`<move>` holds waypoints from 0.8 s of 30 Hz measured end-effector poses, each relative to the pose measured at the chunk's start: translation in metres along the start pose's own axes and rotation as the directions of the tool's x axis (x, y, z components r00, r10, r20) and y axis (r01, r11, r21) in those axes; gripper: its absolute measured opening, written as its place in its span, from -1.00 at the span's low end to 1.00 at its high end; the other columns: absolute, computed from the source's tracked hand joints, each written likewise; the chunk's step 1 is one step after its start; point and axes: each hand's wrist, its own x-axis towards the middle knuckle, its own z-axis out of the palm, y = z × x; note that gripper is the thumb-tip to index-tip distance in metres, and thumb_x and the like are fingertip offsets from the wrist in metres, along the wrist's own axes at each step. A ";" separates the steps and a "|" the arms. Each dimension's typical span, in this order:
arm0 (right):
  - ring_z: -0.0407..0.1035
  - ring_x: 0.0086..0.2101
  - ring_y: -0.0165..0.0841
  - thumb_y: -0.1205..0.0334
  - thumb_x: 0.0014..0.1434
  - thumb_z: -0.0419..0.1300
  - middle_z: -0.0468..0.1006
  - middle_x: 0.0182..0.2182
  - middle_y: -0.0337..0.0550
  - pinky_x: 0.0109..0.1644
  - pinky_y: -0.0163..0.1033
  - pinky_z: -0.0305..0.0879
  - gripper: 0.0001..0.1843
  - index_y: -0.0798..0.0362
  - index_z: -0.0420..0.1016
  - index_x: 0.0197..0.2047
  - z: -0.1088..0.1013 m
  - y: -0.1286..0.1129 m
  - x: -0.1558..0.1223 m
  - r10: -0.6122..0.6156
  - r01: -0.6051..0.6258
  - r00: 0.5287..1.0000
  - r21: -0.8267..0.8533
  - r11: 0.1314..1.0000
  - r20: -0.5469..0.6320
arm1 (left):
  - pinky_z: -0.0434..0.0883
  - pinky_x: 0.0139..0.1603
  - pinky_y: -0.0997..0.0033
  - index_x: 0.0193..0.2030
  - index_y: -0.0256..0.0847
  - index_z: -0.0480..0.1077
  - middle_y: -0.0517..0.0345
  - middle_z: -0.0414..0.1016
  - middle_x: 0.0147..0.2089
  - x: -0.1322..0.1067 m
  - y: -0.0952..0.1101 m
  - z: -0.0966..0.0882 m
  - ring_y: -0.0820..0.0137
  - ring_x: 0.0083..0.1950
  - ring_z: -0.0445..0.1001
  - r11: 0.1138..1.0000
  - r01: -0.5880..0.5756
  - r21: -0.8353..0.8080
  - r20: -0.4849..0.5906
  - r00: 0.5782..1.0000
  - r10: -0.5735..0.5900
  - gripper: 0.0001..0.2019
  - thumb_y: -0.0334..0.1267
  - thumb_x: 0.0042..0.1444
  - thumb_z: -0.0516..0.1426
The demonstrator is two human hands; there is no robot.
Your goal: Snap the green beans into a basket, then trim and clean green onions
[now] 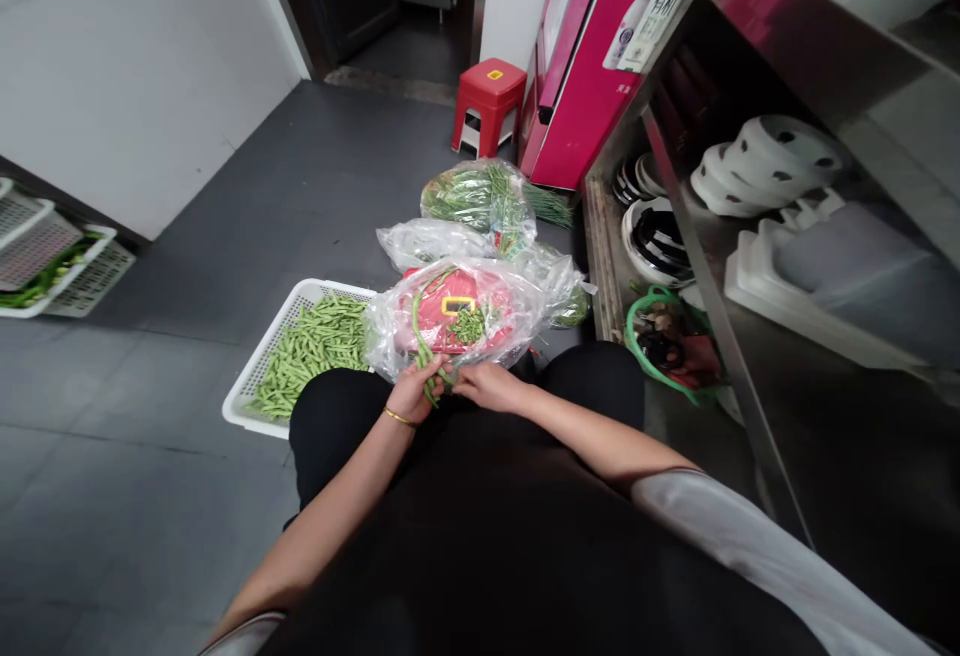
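Note:
My left hand (415,391) is closed around a few long green beans (421,336), whose ends stick up and down past the fingers. Close beside it, my right hand (486,385) has its fingers pinched together near the beans; what sits between the fingertips is too small to make out. Just beyond both hands, a clear plastic bag (382,336) is spread over a red stool (495,308), and a small heap of short bean pieces (470,324) lies on it. To the left stands a white basket (244,398) holding many cut green beans (319,341).
Bagged green vegetables (472,198) lie on the floor beyond the stool. Another red stool (491,96) stands by the pink fridge (592,66). A metal shelf (720,336) on the right holds white containers, with a green basket (637,336) below. More white baskets (97,276) are at left.

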 end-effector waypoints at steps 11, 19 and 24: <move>0.41 -0.49 -0.41 -0.16 0.15 0.06 0.46 -0.56 -0.24 -0.37 -0.29 0.33 -0.57 0.09 0.38 -0.34 -0.020 -0.013 -0.009 0.034 0.125 0.981 0.751 0.648 -0.193 | -0.03 -0.72 0.69 -0.12 -0.32 0.45 0.21 0.41 -0.54 -0.038 0.005 0.002 0.69 -0.66 0.11 0.996 -0.087 -0.024 0.134 0.987 0.089 -0.60 -0.20 -0.12 0.33; 0.26 -0.61 -0.48 -0.01 0.14 0.12 0.37 -0.61 -0.31 -0.52 -0.36 0.21 -0.69 0.09 0.29 -0.36 -0.018 -0.012 0.012 0.132 -0.051 0.984 0.519 0.854 -0.119 | -0.14 -0.75 0.63 -0.24 -0.38 0.46 0.18 0.41 -0.65 -0.049 0.003 0.007 0.67 -0.75 0.04 0.931 -0.067 0.358 0.207 0.978 -0.009 -0.60 -0.12 -0.16 0.31; 0.39 -0.34 -0.34 0.27 0.15 0.11 0.49 -0.37 -0.07 -0.26 -0.27 0.30 -0.91 0.09 0.27 -0.37 -0.004 -0.003 0.012 0.063 -0.059 0.934 0.023 0.998 -0.352 | -0.13 -0.77 0.60 -0.41 -0.34 0.40 0.19 0.37 -0.68 -0.052 0.007 0.013 0.62 -0.76 0.09 0.950 0.024 0.313 0.134 0.988 -0.069 -0.70 -0.15 -0.20 0.29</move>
